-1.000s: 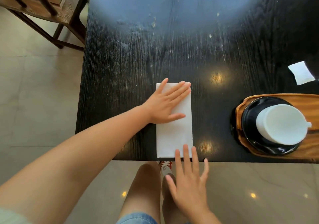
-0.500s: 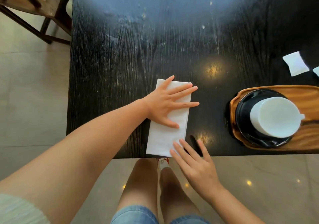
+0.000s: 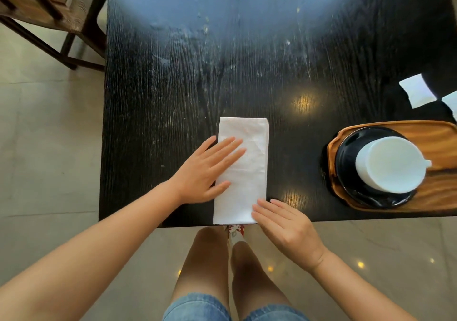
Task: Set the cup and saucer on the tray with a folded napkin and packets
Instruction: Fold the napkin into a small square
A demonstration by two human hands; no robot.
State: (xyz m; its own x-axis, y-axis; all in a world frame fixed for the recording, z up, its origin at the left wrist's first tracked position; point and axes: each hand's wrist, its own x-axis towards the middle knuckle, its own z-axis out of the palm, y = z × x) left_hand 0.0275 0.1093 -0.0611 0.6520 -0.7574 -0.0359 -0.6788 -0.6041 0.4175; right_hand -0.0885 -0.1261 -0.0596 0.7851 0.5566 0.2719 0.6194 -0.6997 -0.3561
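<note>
White folded paper napkin [image 3: 243, 170] lies near the black wooden table's [image 3: 153, 98] front edge — left hand [image 3: 210, 170] flat and open on it, right hand [image 3: 284, 226] open, fingertips touching its lower corner, neither gripping. White cup [image 3: 390, 165] sits on black saucer [image 3: 351, 147] on the wooden tray [image 3: 440, 133].

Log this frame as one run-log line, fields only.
stage: napkin folding | left hand: flat on napkin | right hand: at near corner | cup, saucer: on tray | packets: on table
</note>
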